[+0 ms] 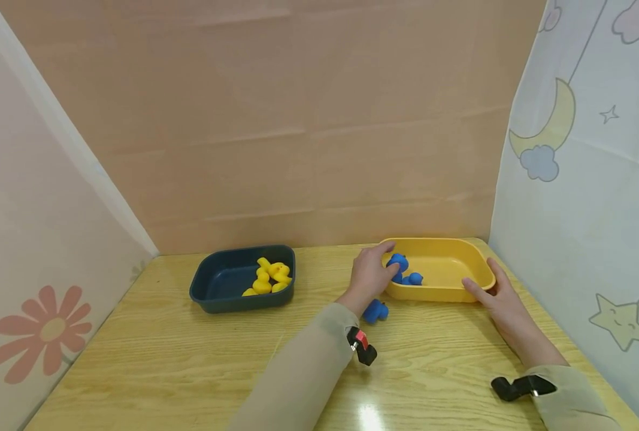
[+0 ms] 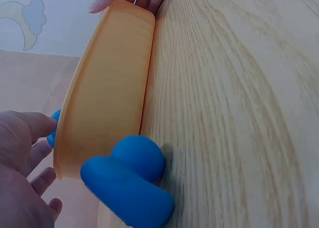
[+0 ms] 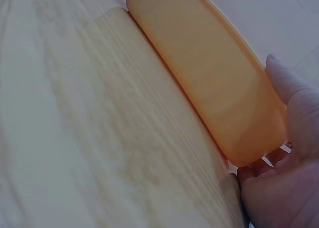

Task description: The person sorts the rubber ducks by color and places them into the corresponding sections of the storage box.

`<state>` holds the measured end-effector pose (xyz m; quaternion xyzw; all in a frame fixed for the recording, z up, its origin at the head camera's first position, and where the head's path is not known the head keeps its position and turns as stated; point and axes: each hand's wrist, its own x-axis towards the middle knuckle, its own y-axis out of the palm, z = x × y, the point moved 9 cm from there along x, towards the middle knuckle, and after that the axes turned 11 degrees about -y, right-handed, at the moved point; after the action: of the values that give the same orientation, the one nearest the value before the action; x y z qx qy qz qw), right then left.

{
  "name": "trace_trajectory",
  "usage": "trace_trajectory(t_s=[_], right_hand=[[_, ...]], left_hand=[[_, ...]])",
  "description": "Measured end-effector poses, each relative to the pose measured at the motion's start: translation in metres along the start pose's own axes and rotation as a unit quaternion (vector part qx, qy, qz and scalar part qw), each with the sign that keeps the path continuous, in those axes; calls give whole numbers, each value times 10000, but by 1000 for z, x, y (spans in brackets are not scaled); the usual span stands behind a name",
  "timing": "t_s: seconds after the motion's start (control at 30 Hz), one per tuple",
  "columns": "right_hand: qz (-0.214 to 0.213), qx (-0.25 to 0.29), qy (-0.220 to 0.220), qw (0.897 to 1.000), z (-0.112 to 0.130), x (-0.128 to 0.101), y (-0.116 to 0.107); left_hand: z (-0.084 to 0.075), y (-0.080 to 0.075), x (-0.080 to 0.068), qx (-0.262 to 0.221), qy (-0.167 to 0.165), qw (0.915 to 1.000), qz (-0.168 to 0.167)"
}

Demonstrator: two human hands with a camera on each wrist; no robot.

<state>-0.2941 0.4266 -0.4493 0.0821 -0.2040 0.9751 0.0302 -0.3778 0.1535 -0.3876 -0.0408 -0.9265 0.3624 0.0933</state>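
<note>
A yellow bin stands at the right of the table. My left hand is at its left end, thumb and fingers about a blue rubber duck just inside the rim. In the left wrist view the thumb touches that duck, mostly hidden behind the bin wall. Another blue duck lies in the bin beside it. Below my left wrist, one more blue duck lies on the table. My right hand grips the bin's right end, thumb over the rim and fingers around the outside.
A dark blue bin stands to the left, with several yellow rubber ducks at its right side. Behind both bins rises a brown backdrop. A patterned white panel borders the table on the right.
</note>
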Motion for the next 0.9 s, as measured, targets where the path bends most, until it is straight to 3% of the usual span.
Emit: trace_trajectory(t_s=[0.17,0.57,0.77,0.9], right_hand=[[-5,36,-30,10000,0,1,2],[9,62,64,10000,-1,1,0],[-25,87,30,10000,-1,2,0],[-60,50,26,10000,-2,2,-1]], left_hand=[[1,-4,-2,41,31,9999,-109],[20,-24,-8,-466,-80,9987,-164],[29,-37,-19,-638,133,9977,-186],[38,-43,-28,-845,82,9964,-57]])
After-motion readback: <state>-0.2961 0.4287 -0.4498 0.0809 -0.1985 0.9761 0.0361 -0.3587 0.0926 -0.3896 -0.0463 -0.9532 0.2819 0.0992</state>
